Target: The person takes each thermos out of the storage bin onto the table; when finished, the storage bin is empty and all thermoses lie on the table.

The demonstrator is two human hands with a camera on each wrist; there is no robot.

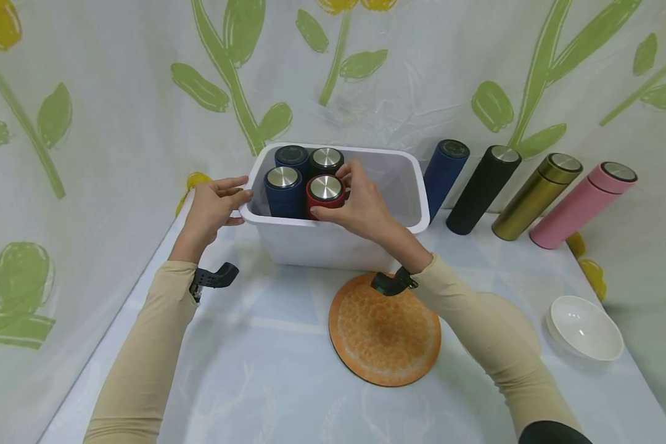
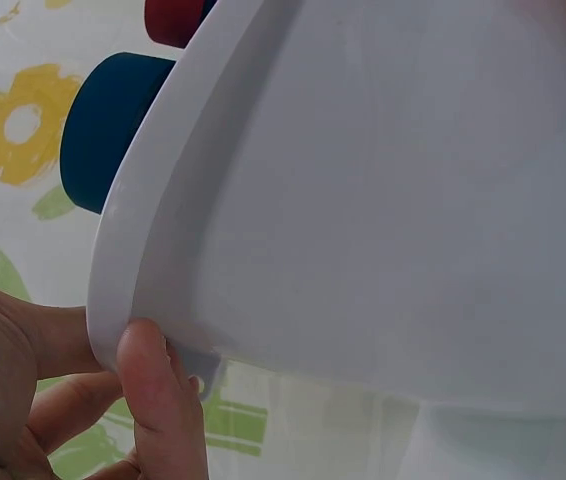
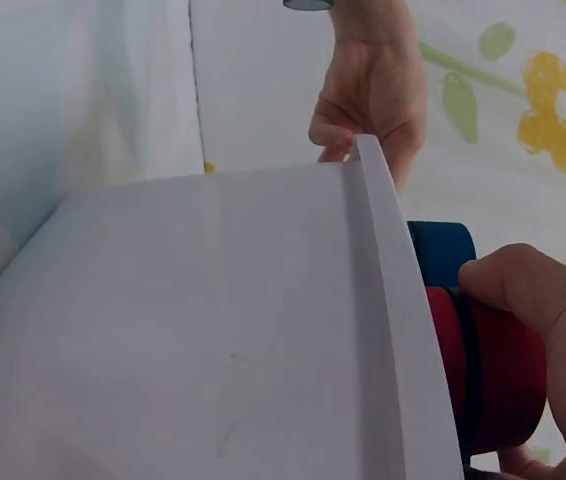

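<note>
A white plastic bin (image 1: pixel 333 243) stands near the back of the table. In its left half stand a red thermos bottle (image 1: pixel 325 190), two blue bottles (image 1: pixel 284 191) and a black-topped bottle (image 1: pixel 326 159) with a silver lid. My right hand (image 1: pixel 363 203) grips the red bottle near its lid, thumb at the front and fingers behind; its lower part is hidden by the bin wall. At the bin's left corner, my left hand (image 1: pixel 213 206) holds the rim (image 2: pixel 128 240) between thumb and fingers.
Right of the bin stand a blue bottle (image 1: pixel 446 176), a black bottle (image 1: pixel 483 190), a gold bottle (image 1: pixel 535 197) and a pink bottle (image 1: pixel 583 206). A round orange-brown mat (image 1: pixel 385 336) lies in front. The white bowl (image 1: pixel 584 328) sits near the right edge.
</note>
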